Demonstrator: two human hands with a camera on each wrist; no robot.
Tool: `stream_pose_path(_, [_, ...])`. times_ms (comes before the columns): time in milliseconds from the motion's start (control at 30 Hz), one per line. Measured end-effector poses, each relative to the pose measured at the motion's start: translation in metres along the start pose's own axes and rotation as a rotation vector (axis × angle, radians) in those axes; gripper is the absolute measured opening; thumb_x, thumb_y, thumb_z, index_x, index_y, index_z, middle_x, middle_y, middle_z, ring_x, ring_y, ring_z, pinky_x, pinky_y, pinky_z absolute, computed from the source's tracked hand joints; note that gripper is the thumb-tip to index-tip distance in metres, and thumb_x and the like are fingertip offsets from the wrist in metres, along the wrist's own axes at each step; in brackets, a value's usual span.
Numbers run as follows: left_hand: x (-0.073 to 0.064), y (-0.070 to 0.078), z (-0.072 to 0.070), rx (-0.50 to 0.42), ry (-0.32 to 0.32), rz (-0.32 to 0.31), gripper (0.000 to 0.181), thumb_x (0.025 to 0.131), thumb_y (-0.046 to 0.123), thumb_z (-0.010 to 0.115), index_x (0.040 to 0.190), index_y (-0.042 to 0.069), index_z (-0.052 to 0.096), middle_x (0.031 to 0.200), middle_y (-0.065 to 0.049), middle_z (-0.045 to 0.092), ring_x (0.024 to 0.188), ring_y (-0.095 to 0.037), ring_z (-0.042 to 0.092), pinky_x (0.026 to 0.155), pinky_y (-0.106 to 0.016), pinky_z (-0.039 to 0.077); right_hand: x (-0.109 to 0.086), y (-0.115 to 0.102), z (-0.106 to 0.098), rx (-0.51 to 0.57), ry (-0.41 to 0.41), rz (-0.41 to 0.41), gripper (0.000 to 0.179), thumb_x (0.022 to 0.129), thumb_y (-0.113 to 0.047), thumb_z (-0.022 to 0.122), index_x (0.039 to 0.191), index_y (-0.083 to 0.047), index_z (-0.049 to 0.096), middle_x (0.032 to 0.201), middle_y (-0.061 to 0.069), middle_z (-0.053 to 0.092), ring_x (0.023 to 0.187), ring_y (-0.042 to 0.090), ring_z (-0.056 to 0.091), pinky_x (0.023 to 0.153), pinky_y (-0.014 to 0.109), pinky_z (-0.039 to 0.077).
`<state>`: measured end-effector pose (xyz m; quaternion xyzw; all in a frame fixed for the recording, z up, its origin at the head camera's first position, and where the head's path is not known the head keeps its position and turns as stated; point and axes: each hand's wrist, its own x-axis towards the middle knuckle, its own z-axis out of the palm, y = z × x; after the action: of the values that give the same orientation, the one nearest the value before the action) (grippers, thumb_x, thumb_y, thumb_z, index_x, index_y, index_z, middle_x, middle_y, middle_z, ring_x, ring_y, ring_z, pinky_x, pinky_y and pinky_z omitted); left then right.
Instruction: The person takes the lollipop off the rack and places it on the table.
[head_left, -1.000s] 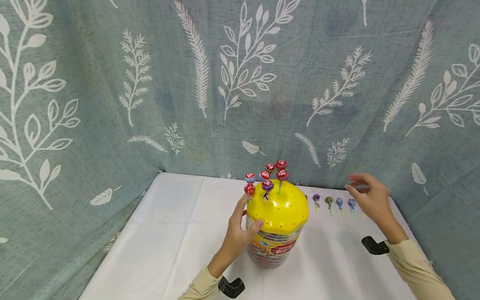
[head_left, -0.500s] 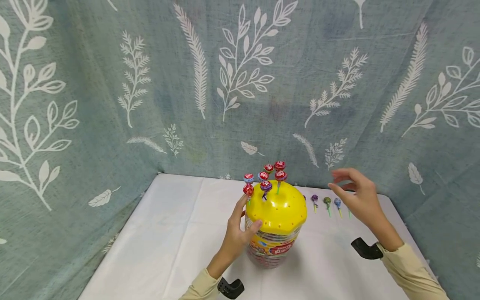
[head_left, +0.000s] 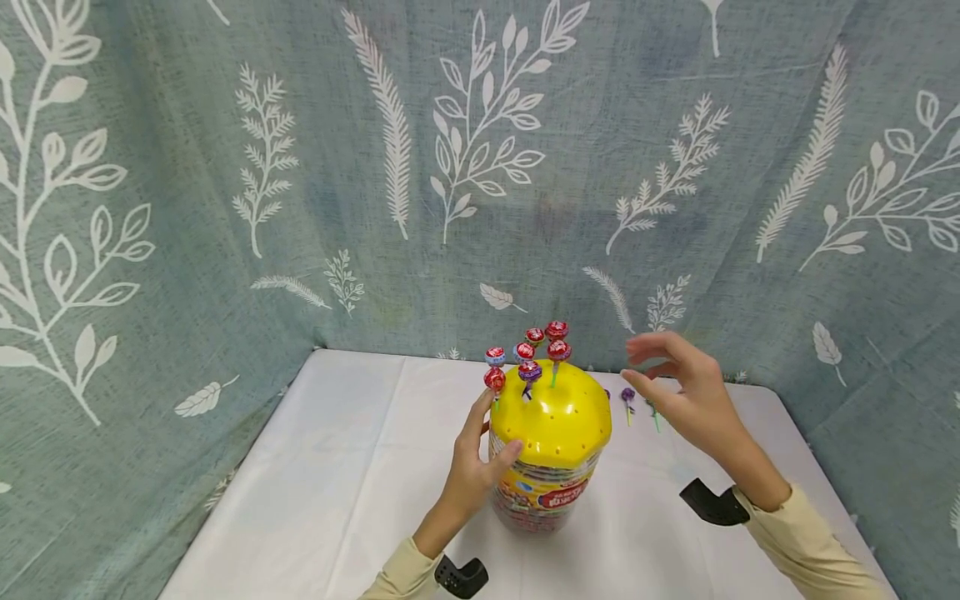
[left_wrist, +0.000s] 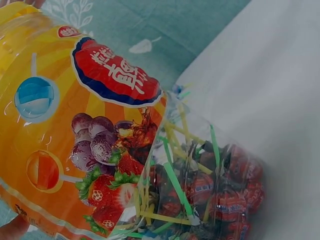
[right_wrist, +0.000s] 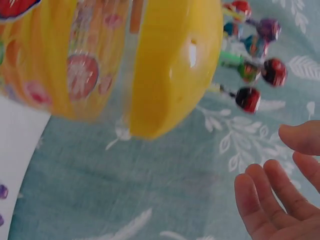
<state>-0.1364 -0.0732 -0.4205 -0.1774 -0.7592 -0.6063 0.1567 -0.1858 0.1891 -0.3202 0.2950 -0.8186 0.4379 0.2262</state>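
Observation:
A clear plastic jar (head_left: 551,493) with a colourful fruit label stands upright, topped by a yellow lid (head_left: 564,423) with small holes. Several wrapped lollipops (head_left: 529,372) stick up from the lid's far left part. My left hand (head_left: 468,475) grips the jar's upper left side, its thumb at the lid's near edge. Inside the jar, the left wrist view shows red-wrapped lollipops (left_wrist: 232,202) with green and yellow sticks. To the right of the lid my right hand (head_left: 693,404) hovers, fingers slightly bent with nothing between them; the right wrist view shows this hand (right_wrist: 277,205) apart from the lid.
Behind the right hand, a purple lollipop (head_left: 627,395) and a green-sticked one (head_left: 656,415) lie on the white-covered table (head_left: 390,467); the hand may hide others. A leaf-patterned grey-green curtain (head_left: 337,150) hangs along the back and sides.
My right hand has moved left toward the jar from above the row of lollipops, and now covers part of that row. The left hand stays on the jar.

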Motion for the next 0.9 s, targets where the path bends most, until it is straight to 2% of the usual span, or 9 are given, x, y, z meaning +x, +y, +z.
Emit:
stream_pose_path(133, [0.0, 0.001, -0.001, -0.007, -0.001, 0.001, 0.07, 0.086, 0.023, 0.058, 0.146, 0.0, 0.029, 0.149, -0.02, 0.03, 0.135, -0.038, 0.031, 0.098, -0.061, 0.034, 0.006, -0.024, 0.007, 0.054, -0.011, -0.049, 0.042, 0.072, 0.018, 0.07, 0.11, 0.004, 0.06, 0.1, 0.011, 0.061, 0.089, 0.024, 0.058, 0.071, 0.018, 0.05])
stream_pose_path(300, [0.0, 0.0, -0.001, -0.002, -0.005, -0.008, 0.07, 0.086, 0.022, 0.058, 0.146, 0.002, 0.028, 0.149, -0.018, 0.031, 0.135, -0.036, 0.031, 0.099, -0.059, 0.035, 0.01, -0.045, 0.015, 0.093, -0.019, -0.057, 0.039, 0.072, 0.019, 0.068, 0.108, 0.008, 0.058, 0.098, 0.016, 0.06, 0.087, 0.027, 0.058, 0.07, 0.02, 0.052])
stream_pose_path(567, [-0.001, 0.0, -0.001, 0.005, 0.003, -0.018, 0.07, 0.086, 0.024, 0.058, 0.146, 0.003, 0.028, 0.149, -0.016, 0.032, 0.135, -0.035, 0.032, 0.099, -0.059, 0.035, 0.015, -0.05, 0.033, 0.14, -0.031, -0.041, 0.04, 0.075, 0.017, 0.068, 0.112, 0.007, 0.055, 0.1, 0.021, 0.061, 0.089, 0.032, 0.06, 0.071, 0.033, 0.055])
stream_pose_path(733, [-0.002, 0.001, -0.001, 0.003, 0.001, -0.012, 0.069, 0.087, 0.022, 0.057, 0.147, 0.003, 0.028, 0.149, -0.017, 0.032, 0.134, -0.035, 0.033, 0.099, -0.059, 0.035, 0.018, -0.052, 0.046, 0.199, -0.028, -0.007, 0.039, 0.076, 0.016, 0.067, 0.112, 0.008, 0.053, 0.097, 0.02, 0.063, 0.087, 0.036, 0.062, 0.072, 0.029, 0.055])
stream_pose_path(900, [-0.002, 0.001, -0.002, 0.011, 0.001, -0.003, 0.067, 0.087, 0.019, 0.057, 0.146, 0.003, 0.029, 0.148, -0.016, 0.034, 0.133, -0.035, 0.034, 0.098, -0.059, 0.036, 0.016, -0.055, 0.062, 0.224, 0.019, 0.031, 0.042, 0.075, 0.017, 0.067, 0.113, 0.009, 0.051, 0.097, 0.021, 0.064, 0.083, 0.035, 0.064, 0.07, 0.027, 0.055])
